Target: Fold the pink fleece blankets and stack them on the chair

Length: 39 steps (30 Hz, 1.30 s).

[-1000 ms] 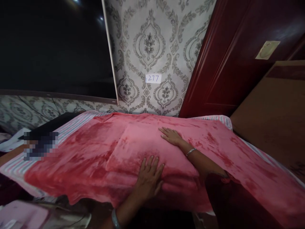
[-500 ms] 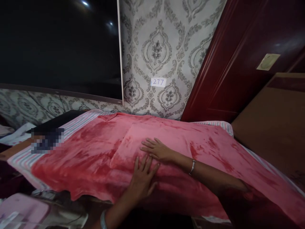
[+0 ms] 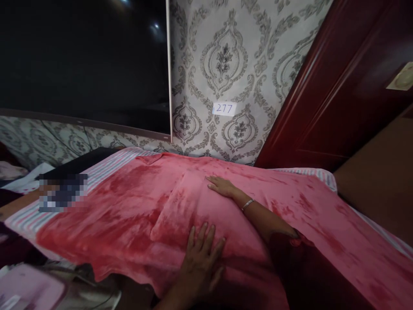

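A pink plush blanket [image 3: 109,206] is spread over a table. In its middle lies a flat, squarish folded piece of the same pink plush [image 3: 180,211], with soft creases across it. My left hand [image 3: 201,258] rests at the near edge of this folded piece, fingers spread and palm down. Toward its far side, my right hand [image 3: 222,187] lies flat with fingers stretched out, touching the plush. A silver bracelet [image 3: 248,204] circles the right wrist. Neither hand grips anything.
A striped cloth [image 3: 29,219] shows beneath the blanket. A large dark screen [image 3: 84,69] stands behind on the left. At the right are a dark red door frame [image 3: 309,112] and a brown panel [image 3: 380,176]. A pink object [image 3: 29,286] sits low at left.
My right hand has slid away from me across the folded plush, apart from my left hand. My left hand has shifted slightly nearer to me. The camera view has moved a little.
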Motion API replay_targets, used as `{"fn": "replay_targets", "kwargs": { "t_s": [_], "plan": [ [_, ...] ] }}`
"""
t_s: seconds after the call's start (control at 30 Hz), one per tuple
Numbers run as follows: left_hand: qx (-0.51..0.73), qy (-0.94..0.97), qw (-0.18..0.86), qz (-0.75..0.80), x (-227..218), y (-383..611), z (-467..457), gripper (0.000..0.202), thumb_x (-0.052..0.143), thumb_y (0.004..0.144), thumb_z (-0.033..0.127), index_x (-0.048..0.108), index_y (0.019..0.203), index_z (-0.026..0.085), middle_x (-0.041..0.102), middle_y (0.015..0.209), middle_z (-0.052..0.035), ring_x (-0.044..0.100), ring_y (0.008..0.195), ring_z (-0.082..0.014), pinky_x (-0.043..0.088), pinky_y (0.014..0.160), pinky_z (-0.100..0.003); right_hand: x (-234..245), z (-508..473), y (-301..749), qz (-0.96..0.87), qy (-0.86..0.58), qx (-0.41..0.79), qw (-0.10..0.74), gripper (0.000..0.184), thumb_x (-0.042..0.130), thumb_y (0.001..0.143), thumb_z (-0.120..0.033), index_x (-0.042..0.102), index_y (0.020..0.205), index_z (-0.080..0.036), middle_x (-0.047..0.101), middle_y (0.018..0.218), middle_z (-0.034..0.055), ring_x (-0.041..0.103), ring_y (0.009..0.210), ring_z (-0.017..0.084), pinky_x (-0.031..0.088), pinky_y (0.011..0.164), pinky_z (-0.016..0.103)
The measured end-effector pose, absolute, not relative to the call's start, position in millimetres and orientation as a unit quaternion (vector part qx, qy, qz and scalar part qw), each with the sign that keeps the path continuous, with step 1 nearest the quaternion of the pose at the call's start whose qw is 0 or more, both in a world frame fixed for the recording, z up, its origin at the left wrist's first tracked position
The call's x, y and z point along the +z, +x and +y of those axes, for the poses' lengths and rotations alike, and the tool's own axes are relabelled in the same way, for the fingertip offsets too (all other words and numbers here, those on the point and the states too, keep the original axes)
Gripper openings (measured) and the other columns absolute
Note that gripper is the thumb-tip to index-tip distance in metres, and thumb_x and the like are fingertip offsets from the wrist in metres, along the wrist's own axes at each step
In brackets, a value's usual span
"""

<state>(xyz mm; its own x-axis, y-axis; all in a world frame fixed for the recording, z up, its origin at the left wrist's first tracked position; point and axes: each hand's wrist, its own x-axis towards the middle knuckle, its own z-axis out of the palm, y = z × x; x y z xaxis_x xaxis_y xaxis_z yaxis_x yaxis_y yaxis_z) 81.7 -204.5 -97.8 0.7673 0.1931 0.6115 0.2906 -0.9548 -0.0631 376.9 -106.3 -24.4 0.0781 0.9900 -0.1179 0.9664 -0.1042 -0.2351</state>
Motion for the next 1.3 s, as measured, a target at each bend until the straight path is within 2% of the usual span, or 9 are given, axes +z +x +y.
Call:
{"fn": "replay_targets", "kwargs": {
  "t_s": [0.2, 0.3, 0.4, 0.5, 0.6, 0.73, 0.9, 1.07, 1.3],
  "plan": [
    [-0.313, -0.938, 0.062, -0.136, -100, 84, -206, 0.071, 0.063, 0.084, 0.028, 0.047, 0.153, 0.024, 0.04, 0.162, -0.0139, 0.022, 0.155, -0.0384, 0.007, 0.124, -0.061, -37, -105, 379, -0.672, -0.731, 0.102, 0.056, 0.065, 0.026, 0.106, -0.061, 0.024, 0.164, -0.032, 0.026, 0.169, 0.003, 0.021, 0.156, 0.027, 0.019, 0.125, 0.053],
    [-0.307, -0.941, 0.046, -0.134, -100, 84, -206, 0.068, 0.061, 0.088, 0.034, 0.046, 0.154, 0.025, 0.039, 0.163, -0.0136, 0.024, 0.154, -0.0377, 0.008, 0.124, -0.061, -33, -107, 377, -0.664, -0.741, 0.089, 0.046, 0.064, 0.027, 0.106, -0.06, 0.024, 0.164, -0.032, 0.027, 0.169, 0.004, 0.023, 0.155, 0.027, 0.02, 0.125, 0.052],
    [-0.302, -0.945, 0.031, -0.122, -96, 81, -206, 0.067, 0.059, 0.091, 0.042, 0.044, 0.155, 0.026, 0.042, 0.161, -0.0138, 0.03, 0.152, -0.0379, 0.011, 0.123, -0.062, -25, -110, 371, -0.641, -0.762, 0.086, 0.034, 0.065, 0.026, 0.106, -0.06, 0.024, 0.164, -0.031, 0.022, 0.17, 0.0085, 0.023, 0.155, 0.032, 0.021, 0.122, 0.06],
    [-0.306, -0.944, 0.017, -0.121, -81, 74, -202, 0.065, 0.057, 0.093, 0.04, 0.044, 0.154, 0.024, 0.045, 0.159, -0.0147, 0.036, 0.149, -0.0349, 0.015, 0.123, -0.062, -15, -116, 357, -0.632, -0.771, 0.077, 0.027, 0.063, 0.025, 0.106, -0.056, 0.022, 0.164, -0.031, 0.017, 0.171, 0.0098, 0.018, 0.156, 0.036, 0.022, 0.118, 0.069],
    [-0.313, -0.939, 0.009, -0.145, -62, 66, -190, 0.054, 0.053, 0.096, 0.035, 0.052, 0.148, 0.021, 0.052, 0.153, -0.0147, 0.04, 0.147, -0.0326, 0.015, 0.124, -0.062, -8, -129, 330, -0.676, -0.735, 0.041, 0.038, 0.06, 0.025, 0.106, -0.052, 0.024, 0.164, -0.033, 0.015, 0.172, 0.0061, 0.012, 0.157, 0.034, 0.019, 0.12, 0.067],
    [-0.313, -0.924, 0.011, -0.218, -56, 62, -170, 0.042, 0.05, 0.099, 0.035, 0.064, 0.135, 0.02, 0.062, 0.142, -0.0152, 0.046, 0.141, -0.0359, 0.016, 0.122, -0.066, -7, -143, 290, -0.773, -0.633, 0.028, 0.023, 0.056, 0.028, 0.107, -0.049, 0.033, 0.161, -0.036, 0.018, 0.171, 0.0027, 0.011, 0.158, 0.031, 0.015, 0.122, 0.063],
    [-0.32, -0.891, 0.035, -0.319, -85, 63, -162, 0.055, 0.058, 0.094, 0.044, 0.057, 0.146, 0.025, 0.047, 0.157, -0.0157, 0.034, 0.147, -0.0452, 0.02, 0.116, -0.072, -15, -127, 276, -0.804, -0.593, 0.037, 0.013, 0.058, 0.031, 0.106, -0.053, 0.027, 0.162, -0.037, 0.015, 0.171, 0.0017, 0.008, 0.158, 0.033, 0.014, 0.121, 0.067],
    [-0.329, -0.888, 0.053, -0.317, -100, 63, -164, 0.055, 0.061, 0.093, 0.042, 0.057, 0.146, 0.028, 0.047, 0.158, -0.0147, 0.032, 0.148, -0.0447, 0.02, 0.117, -0.069, -17, -88, 286, -0.758, -0.651, 0.041, 0.007, 0.061, 0.031, 0.106, -0.055, 0.024, 0.163, -0.035, 0.013, 0.172, 0.0027, 0.01, 0.158, 0.034, 0.018, 0.121, 0.065],
    [-0.342, -0.884, 0.049, -0.314, -99, 63, -164, 0.055, 0.062, 0.092, 0.04, 0.057, 0.146, 0.029, 0.045, 0.16, -0.0122, 0.029, 0.15, -0.0417, 0.018, 0.12, -0.067, -30, -67, 288, -0.704, -0.707, 0.033, 0.053, 0.062, 0.026, 0.107, -0.051, 0.019, 0.165, -0.032, 0.013, 0.172, 0.0056, 0.018, 0.157, 0.029, 0.021, 0.122, 0.058]
  ]
}}
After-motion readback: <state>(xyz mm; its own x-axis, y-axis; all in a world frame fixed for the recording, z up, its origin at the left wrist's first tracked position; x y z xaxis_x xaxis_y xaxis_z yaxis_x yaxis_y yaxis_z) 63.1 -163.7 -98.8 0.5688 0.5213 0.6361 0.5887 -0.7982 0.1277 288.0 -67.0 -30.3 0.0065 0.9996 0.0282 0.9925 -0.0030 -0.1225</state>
